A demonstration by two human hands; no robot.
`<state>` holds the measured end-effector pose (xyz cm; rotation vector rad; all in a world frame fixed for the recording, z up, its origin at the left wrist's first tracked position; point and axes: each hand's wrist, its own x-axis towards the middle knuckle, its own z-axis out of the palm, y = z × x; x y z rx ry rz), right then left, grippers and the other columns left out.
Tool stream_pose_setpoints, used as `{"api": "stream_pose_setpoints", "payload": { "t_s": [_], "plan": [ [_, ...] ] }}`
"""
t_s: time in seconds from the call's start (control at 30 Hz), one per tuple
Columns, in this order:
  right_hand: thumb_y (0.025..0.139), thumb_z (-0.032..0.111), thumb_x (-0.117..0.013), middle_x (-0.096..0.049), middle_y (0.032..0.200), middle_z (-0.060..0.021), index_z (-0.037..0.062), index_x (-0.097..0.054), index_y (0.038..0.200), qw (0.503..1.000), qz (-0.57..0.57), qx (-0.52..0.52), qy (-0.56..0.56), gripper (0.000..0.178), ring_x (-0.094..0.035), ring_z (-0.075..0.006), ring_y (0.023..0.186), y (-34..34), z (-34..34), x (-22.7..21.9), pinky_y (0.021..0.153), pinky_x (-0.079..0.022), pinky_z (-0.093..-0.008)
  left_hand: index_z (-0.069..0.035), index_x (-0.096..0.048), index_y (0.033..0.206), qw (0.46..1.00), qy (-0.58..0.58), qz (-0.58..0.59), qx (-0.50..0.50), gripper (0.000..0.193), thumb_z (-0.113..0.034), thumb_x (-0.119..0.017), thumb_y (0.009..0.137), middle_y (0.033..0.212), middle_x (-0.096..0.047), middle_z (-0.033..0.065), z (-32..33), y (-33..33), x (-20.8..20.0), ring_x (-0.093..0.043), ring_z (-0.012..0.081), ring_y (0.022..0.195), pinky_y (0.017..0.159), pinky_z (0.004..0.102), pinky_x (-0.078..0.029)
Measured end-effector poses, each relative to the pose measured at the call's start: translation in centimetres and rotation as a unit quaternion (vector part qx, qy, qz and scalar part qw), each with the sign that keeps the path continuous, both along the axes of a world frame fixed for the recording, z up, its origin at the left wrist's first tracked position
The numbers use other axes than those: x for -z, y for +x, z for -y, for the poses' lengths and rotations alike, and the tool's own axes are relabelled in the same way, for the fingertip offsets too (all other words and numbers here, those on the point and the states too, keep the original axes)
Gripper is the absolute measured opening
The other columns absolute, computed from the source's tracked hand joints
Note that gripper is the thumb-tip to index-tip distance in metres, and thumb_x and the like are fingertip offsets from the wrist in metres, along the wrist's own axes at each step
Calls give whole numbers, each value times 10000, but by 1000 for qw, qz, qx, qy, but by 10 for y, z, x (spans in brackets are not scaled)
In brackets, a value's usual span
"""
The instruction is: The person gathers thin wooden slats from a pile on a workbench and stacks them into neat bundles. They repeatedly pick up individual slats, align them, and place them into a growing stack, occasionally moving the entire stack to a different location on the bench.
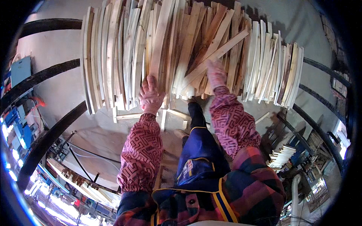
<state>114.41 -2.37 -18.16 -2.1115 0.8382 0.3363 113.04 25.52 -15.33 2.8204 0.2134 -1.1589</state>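
A long row of pale wooden strips (113, 56) lies side by side in front of me, with a looser, crossed heap in the middle. My left hand (151, 94), in a pale pink glove, is open at the near end of a wide wooden strip (163, 41), fingers stretched over the strip ends. Gloved the same way, my right hand (217, 75) reaches over the heap with fingers extended. Its fingertips are at the lower edge of a wooden strip lying diagonally (230, 44); blur hides whether they press on it. Patterned pink sleeve covers run up both forearms.
Dark metal bars (45, 77) stick out on the left of the row, and similar bars (326, 100) on the right. Below the row, wood offcuts (128, 116) lie on the floor. More stacked strips (282, 156) stand at lower right, with another stack (81, 182) at lower left.
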Motion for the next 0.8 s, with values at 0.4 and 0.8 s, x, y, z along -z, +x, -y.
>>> {"api": "stream_pose_setpoints", "payload": {
  "t_s": [0.4, 0.8],
  "plan": [
    [836, 690, -559, -512, 1360, -299, -57, -398, 1419, 978, -154, -138, -13, 961, -518, -414, 1258, 80, 2, 48, 1037, -440, -457, -117, -281, 1536, 815, -279, 322, -392, 788, -258, -718, 895, 1497, -351, 194, -27, -80, 22, -407, 306, 1376, 1132, 402, -350],
    [841, 657, -601, -276, 1588, -147, 84, -165, 1561, 991, 73, -108, -26, 1018, -315, -316, 1434, 15, -62, 61, 1174, -273, -411, -171, -241, 1546, 254, -386, 41, -886, 912, -758, -419, 871, 1592, -272, 109, 11, -55, 58, -217, 353, 1460, 1099, 628, -221]
  ]
}}
